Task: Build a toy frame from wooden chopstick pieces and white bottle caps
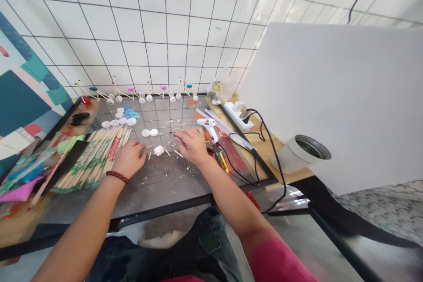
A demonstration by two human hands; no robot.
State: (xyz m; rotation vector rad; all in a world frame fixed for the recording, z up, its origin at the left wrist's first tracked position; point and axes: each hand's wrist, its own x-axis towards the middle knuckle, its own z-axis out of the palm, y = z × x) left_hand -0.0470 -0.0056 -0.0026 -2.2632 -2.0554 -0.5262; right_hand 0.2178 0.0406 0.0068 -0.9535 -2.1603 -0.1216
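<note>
My left hand, with a beaded bracelet on its wrist, pinches a short wooden stick over the glass tabletop. Opposite it, my right hand has its fingers pressed together, with a tiny dark tip at them that is too small to name. Between the hands lies a white cylindrical cap among cut stick pieces. Two white bottle caps sit just behind. A bundle of paper-wrapped chopsticks is beside my left hand. Close to my right hand rests a white glue gun.
Small stick-and-cap tricycle models stand along the tiled wall. White and blue caps lie left of centre. At right are a yellow utility knife, glue sticks, a power strip, looping black cables and a white bucket.
</note>
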